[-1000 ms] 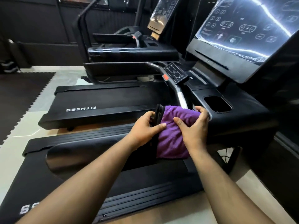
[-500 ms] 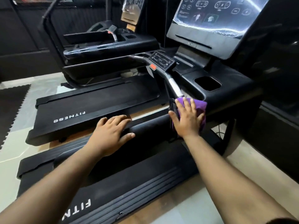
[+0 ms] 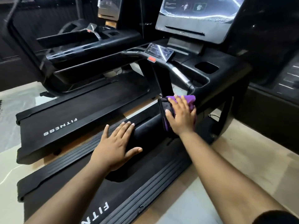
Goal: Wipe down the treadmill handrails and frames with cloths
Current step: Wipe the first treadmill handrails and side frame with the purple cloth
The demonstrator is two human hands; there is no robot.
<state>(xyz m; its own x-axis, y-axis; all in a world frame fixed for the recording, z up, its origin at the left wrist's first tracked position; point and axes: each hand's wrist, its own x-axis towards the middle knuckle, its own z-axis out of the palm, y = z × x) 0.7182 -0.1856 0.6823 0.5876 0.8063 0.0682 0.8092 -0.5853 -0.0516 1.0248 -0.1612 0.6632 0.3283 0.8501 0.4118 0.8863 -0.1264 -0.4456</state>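
At handrail's console end, right hand (image 3: 181,117) presses purple cloth (image 3: 188,101) flat, fingers spread; left hand (image 3: 116,147) rests open on the handrail (image 3: 150,126). Wiping step under way. Next move likely: draw cloth along the rail with steady pressure.

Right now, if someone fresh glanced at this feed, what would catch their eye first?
The purple cloth, the one bright colour among black machines, pressed flat by the right hand onto the near treadmill's padded handrail, just below the console. The left hand rests open on the same rail, closer to the camera. Above, the glossy console screen throws white glare, and a small red button sits under the control pad.
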